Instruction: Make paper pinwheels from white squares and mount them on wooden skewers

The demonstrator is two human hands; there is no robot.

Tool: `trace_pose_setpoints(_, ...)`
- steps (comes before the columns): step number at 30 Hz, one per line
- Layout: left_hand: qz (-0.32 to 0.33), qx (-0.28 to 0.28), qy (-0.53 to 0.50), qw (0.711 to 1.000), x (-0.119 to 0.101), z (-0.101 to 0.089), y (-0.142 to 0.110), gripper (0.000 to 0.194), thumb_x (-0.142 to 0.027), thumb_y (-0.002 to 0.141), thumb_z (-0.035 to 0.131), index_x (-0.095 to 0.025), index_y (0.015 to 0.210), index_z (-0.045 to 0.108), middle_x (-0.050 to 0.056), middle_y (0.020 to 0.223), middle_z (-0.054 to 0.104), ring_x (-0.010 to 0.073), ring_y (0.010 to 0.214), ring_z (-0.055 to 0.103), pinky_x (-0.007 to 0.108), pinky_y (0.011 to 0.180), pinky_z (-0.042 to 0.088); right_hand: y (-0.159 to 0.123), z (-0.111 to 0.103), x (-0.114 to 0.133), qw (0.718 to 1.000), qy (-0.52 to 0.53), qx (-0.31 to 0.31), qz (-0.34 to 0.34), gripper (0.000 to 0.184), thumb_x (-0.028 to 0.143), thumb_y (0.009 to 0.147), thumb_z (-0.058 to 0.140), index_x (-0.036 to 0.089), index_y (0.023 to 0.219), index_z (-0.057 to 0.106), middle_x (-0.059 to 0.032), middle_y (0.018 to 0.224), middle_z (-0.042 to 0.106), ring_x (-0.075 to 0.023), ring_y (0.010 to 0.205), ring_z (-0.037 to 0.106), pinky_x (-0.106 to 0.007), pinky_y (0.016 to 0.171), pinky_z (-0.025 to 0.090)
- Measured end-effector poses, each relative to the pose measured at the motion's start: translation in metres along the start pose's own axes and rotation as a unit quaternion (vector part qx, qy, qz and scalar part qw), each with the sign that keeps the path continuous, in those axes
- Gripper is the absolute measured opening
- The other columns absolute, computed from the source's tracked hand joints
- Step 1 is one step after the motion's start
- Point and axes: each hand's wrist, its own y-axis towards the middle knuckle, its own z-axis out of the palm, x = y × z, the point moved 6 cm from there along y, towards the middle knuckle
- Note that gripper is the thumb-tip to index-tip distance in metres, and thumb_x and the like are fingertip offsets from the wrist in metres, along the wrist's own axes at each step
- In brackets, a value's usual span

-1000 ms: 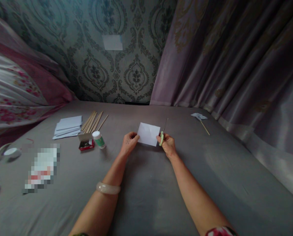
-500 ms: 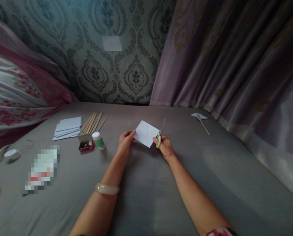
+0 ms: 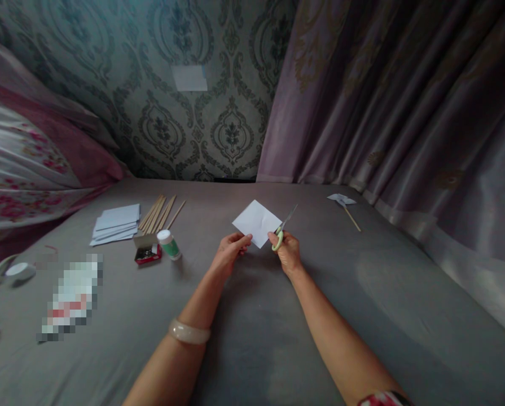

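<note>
A square sheet of white paper (image 3: 256, 220) with faint creases is held up between my hands, one corner pointing away from me. My left hand (image 3: 232, 249) pinches its lower left edge between thumb and fingers. My right hand (image 3: 288, 252) grips a pair of scissors (image 3: 279, 239) with pale green handles, the blades pointing up and to the right, away from the sheet. The right thumb also touches the paper's right side. Whether the blades are parted is too small to tell.
To the left lie a stack of white paper (image 3: 115, 223), several wooden sticks (image 3: 161, 214), a small red box of metal pieces (image 3: 147, 254) and a white-and-green bottle (image 3: 168, 245). Tape (image 3: 20, 272) is farther left. A paper pinwheel (image 3: 343, 202) on a stick rests at far right.
The paper has turned and shifted slightly right. My left hand has slid from its left corner down to the lower left edge. The scissors have tilted further right in my right hand.
</note>
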Motion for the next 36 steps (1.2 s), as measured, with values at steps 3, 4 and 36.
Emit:
trace_pose_setpoints(3, 0.000, 0.009, 0.002, 1.000, 0.002, 0.003, -0.001, 0.033, -0.040, 0.054, 0.078, -0.013, 0.061, 0.061, 0.001, 0.059, 0.057, 0.0068, 0.049, 0.045, 0.021, 0.047, 0.032, -0.001, 0.001, 0.002, 1.000, 0.001, 0.000, -0.001, 0.038, 0.049, 0.058, 0.070, 0.020, 0.058, 0.045, 0.0074, 0.050, 0.039, -0.0082, 0.049, 0.033, -0.023, 0.048, 0.030)
trace_pose_setpoints(4, -0.001, 0.011, 0.003, 1.000, 0.003, 0.004, -0.001, 0.033, -0.040, 0.054, 0.078, -0.013, 0.061, 0.061, 0.001, 0.059, 0.057, 0.0067, 0.049, 0.045, 0.021, 0.047, 0.032, -0.002, 0.001, 0.002, 1.000, 0.001, -0.001, 0.000, 0.037, 0.049, 0.058, 0.070, 0.020, 0.058, 0.046, 0.0075, 0.050, 0.039, -0.0083, 0.049, 0.033, -0.023, 0.048, 0.031)
trace_pose_setpoints(36, 0.064, -0.134, -0.113, 0.982, -0.010, -0.038, 0.012, 0.035, -0.040, 0.051, 0.078, -0.014, 0.063, 0.058, 0.000, 0.062, 0.056, 0.0058, 0.052, 0.045, 0.020, 0.048, 0.032, -0.015, 0.021, -0.006, 0.946, -0.270, 0.163, 0.068, 0.046, 0.056, 0.062, 0.069, 0.013, 0.049, 0.063, 0.0006, 0.042, 0.051, -0.0078, 0.041, 0.039, -0.022, 0.042, 0.026)
